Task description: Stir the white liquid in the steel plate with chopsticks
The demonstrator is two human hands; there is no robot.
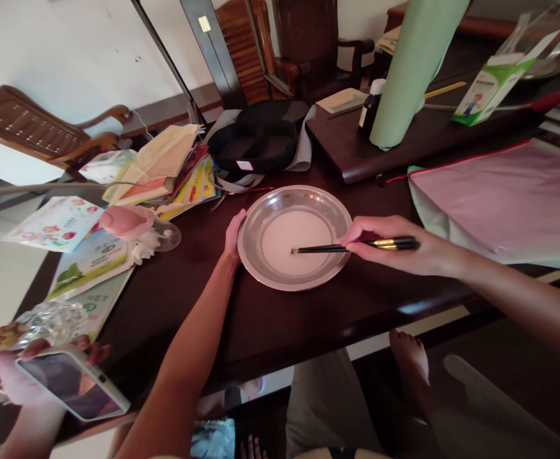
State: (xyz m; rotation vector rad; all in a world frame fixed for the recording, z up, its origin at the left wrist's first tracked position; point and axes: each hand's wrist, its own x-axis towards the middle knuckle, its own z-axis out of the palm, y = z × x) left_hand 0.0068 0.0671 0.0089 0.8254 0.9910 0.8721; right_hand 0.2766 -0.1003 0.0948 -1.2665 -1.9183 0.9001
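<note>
A round steel basin [294, 285] stands on the dark wooden table, with a pale, milky liquid [280, 233] inside. My left hand [235, 236] grips the basin's left rim, its thumb at the edge and the other fingers mostly hidden beyond it. Closed around a pair of black chopsticks [321, 248] with gold bands, my right hand [390, 242] is at the basin's right rim. The chopsticks reach over the rim, and their tips are at the liquid near the middle of the basin.
Another person's hand holds a phone [74, 382] at the lower left. Books [165, 166] and a black case [261, 137] lie behind the basin. A green cylinder [411, 70], a dark bottle [372, 105] and a small box [485, 89] stand at right, behind a pink zip pouch [504, 197].
</note>
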